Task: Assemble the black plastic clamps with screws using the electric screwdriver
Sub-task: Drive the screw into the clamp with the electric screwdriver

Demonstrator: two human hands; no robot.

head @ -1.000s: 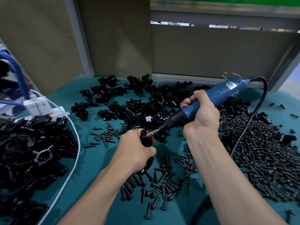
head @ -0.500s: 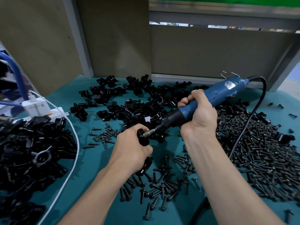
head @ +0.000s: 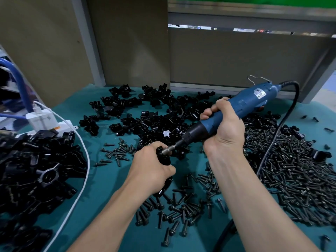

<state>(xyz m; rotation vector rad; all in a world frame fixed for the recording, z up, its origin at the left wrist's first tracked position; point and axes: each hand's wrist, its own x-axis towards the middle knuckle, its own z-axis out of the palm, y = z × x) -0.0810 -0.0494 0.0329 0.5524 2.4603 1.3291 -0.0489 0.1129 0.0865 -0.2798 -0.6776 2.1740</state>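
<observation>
Black clamp (head: 163, 158) wrapped by left fingers (head: 170, 170), screwdriver (head: 254, 99) apparently touching it.

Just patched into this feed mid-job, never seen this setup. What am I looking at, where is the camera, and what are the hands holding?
No machine here: a person works with bare hands, and the one camera sits on their head, looking forward and down. The left hand grips a black plastic clamp. The right hand grips a blue electric screwdriver, its metal bit set against the clamp. On the teal table lie loose clamp parts in the middle, a heap of screws to the right, and a pile of black pieces on the left beside a white charger.
</observation>
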